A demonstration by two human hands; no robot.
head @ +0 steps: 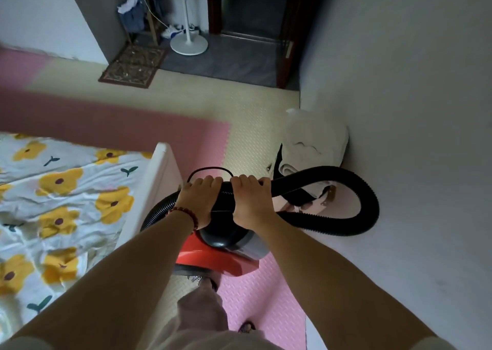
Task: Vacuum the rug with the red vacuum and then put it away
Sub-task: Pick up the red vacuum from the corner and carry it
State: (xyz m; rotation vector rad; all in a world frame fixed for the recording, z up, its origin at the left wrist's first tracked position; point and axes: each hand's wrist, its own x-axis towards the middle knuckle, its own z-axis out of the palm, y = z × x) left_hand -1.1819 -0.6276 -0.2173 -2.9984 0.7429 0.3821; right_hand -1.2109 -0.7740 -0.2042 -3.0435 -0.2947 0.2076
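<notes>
Step in hand: carrying. The red vacuum (213,259) hangs at frame centre, apparently lifted off the floor, body toward 6 o'clock.

- Left hand (198,200), with a bead bracelet (186,214) at the wrist: fingers curled over the black top of the canister, gripping it.
- Right hand (249,200), touching the left: fingers clenched round the same black top part, where the hose (354,190) leaves it.
- The hose loops wide toward 3 o'clock and comes back under. A second ribbed stretch shows at 8 o'clock of the canister.
- No nozzle or floor head in view.

The rug (133,66), small, brown and patterned, lies well apart at 11 o'clock, near the doorway (253,9). Nothing shows whether it has been cleaned, so this could be the trip out to it or the trip to storage.

Next move, as I judge it: a steady two-handed carry through the gap between bed frame (159,179) and wall (412,110). The hose loop could snag on the cloth heap (314,139) at 2 o'clock.

Surface: textured foam floor mats, pink (253,291) underfoot and cream (213,102) ahead, with dark flooring at the door.

Room:
- Bed with a yellow-flowered sheet (66,190) at 9 o'clock.
- White pedestal fan base (189,45) at 12 o'clock.
- Hanging clothes (135,9) and shoes (173,30) just beside the fan.
- Light is dim.
</notes>
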